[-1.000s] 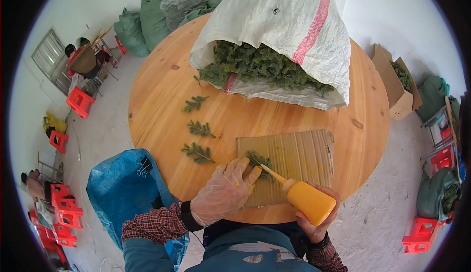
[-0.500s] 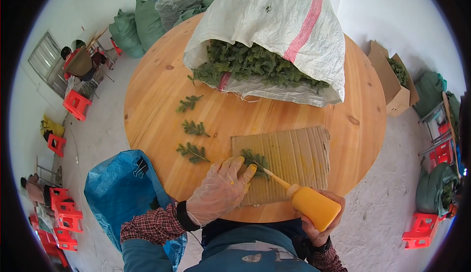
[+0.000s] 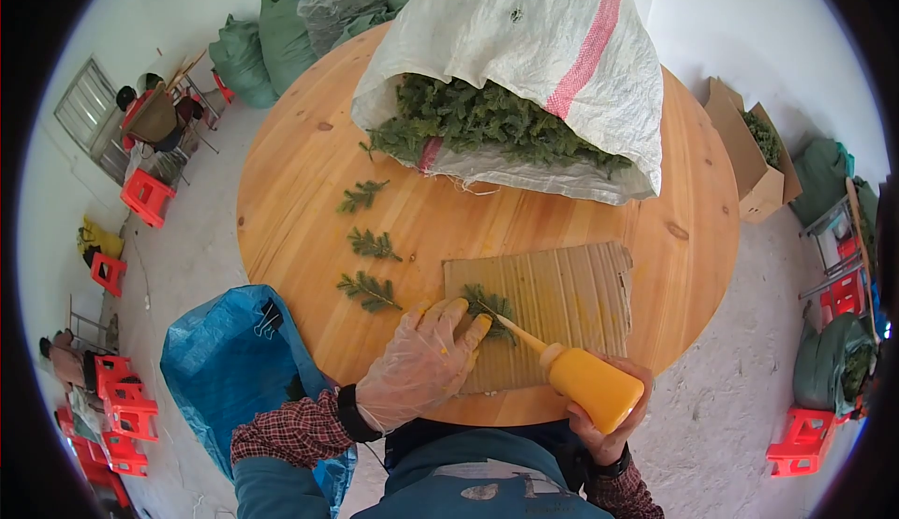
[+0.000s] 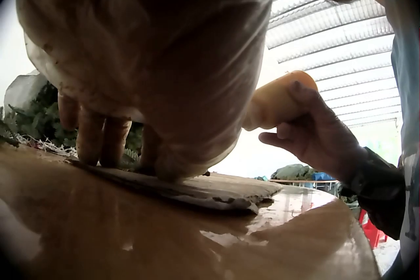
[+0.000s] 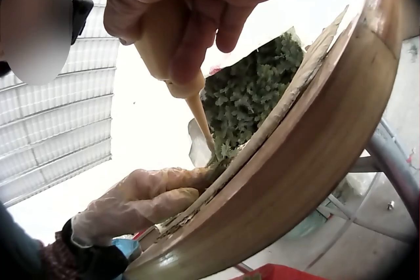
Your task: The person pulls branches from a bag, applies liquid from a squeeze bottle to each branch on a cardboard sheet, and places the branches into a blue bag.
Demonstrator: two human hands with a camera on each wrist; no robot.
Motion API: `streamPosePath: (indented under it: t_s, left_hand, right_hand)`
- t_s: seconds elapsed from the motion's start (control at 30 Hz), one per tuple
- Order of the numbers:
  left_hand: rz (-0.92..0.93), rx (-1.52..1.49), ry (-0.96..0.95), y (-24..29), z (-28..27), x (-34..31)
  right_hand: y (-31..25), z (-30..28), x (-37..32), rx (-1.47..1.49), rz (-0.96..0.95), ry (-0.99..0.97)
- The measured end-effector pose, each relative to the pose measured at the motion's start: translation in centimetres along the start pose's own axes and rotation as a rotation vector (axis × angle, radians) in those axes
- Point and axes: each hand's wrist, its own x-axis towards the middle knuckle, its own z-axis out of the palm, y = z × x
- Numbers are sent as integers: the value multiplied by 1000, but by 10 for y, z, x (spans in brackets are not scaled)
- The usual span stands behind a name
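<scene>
In a clear plastic glove, my left hand (image 3: 421,360) bends down over the left part of a cardboard piece (image 3: 571,294). Its thumb and forefinger hold a small green fir sprig (image 3: 480,300) against the board, partly hiding it. My bare right hand (image 3: 618,397) grips a yellow squeeze bottle (image 3: 592,390), tilted so that its long thin nozzle (image 3: 520,333) points down to the left. The nozzle tip meets the sprig in the head view. From the right wrist view, the tip (image 5: 210,143) is right at the needles, just above the gloved fingers (image 5: 177,198).
Three loose sprigs (image 3: 372,244) lie in a column left of the cardboard on the round wooden table (image 3: 290,191). A white woven sack (image 3: 524,41) full of greenery (image 3: 487,121) lies at the back. A blue bag (image 3: 220,350) hangs at the table's left edge.
The bottle's nozzle tip shifted down along the sprig, then moved slightly back up and left. My left hand keeps its place on the sprig. The head view has shifted a little.
</scene>
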Motion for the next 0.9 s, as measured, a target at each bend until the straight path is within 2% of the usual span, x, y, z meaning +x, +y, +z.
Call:
streamPosePath:
  t_s: [0.33,0.63,0.73,0.9]
  left_hand:
    - [-5,33,-26,1,-2,-1]
    - [-12,39,-33,2,-1,-1]
    - [-12,43,-34,3,-1,-1]
    - [2,70,-39,3,-3,0]
  right_hand:
    - [-10,-14,-11,-51,-55,28]
    - [-14,-21,-21,-24,-9,56]
    - [-17,-22,-25,-41,68,93]
    - [-15,-32,-27,-90,15,81]
